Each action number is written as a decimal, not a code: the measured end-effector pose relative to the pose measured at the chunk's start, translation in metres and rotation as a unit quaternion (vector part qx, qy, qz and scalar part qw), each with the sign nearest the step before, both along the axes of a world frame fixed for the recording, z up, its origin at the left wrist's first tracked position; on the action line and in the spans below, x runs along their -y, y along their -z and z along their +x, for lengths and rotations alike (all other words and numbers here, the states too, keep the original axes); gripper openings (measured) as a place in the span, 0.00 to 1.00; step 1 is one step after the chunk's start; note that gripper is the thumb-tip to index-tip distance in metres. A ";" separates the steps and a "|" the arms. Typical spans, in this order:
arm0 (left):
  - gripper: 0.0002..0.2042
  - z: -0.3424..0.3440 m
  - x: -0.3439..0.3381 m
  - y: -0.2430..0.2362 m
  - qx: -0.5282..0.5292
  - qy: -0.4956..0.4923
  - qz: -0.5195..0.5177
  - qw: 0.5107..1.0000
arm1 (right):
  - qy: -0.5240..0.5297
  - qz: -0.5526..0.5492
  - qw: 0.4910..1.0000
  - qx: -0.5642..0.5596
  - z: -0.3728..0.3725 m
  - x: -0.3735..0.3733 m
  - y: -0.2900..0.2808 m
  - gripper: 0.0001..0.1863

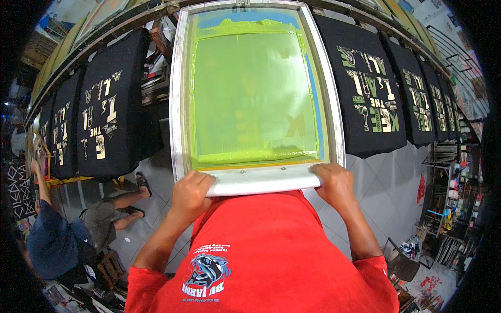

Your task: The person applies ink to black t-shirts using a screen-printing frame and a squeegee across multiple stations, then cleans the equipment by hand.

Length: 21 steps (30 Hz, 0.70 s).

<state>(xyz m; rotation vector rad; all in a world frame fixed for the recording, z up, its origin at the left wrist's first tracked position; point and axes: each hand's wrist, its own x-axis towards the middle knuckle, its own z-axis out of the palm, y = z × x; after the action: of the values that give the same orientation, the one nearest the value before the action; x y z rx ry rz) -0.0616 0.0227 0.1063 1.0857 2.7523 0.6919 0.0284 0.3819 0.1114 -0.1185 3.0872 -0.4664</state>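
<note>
A wide squeegee (261, 181) with a pale handle and a thin yellow-orange blade lies across the near end of a screen printing frame (178, 99). My left hand (194, 189) is closed round its left end, and my right hand (334, 182) grips the right end. Light green ink (250, 94) coats the mesh inside the metal frame, with thicker ridges along the sides and at both ends. Blue (209, 20) shows at the mesh's far edge and right side. Faint letter shapes are visible through the ink. Whatever lies under the screen is hidden.
Black printed shirts on boards stand in a row on the left (107, 104) and right (365, 88). A person in dark clothes (57, 240) works at the far left. Shelves with supplies (459, 208) and a chair (402, 263) stand at the right, over a tiled floor (381, 193).
</note>
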 end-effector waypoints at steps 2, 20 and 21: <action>0.14 0.011 0.003 0.010 -0.019 -0.002 -0.003 1.000 | 0.001 -0.004 1.000 -0.023 0.009 0.004 0.014 0.16; 0.18 -0.008 0.004 0.015 -0.022 0.007 -0.025 0.999 | -0.003 0.000 0.999 -0.049 -0.006 -0.002 0.019 0.16; 0.18 -0.002 0.005 0.021 -0.021 -0.004 -0.015 1.000 | -0.010 0.005 0.997 -0.070 -0.003 0.001 0.023 0.16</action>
<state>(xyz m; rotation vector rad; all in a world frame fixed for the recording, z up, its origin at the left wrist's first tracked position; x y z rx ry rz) -0.0635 0.0176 0.0852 1.0947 2.7947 0.6337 0.0250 0.3814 0.0888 -0.1885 3.2210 -0.4618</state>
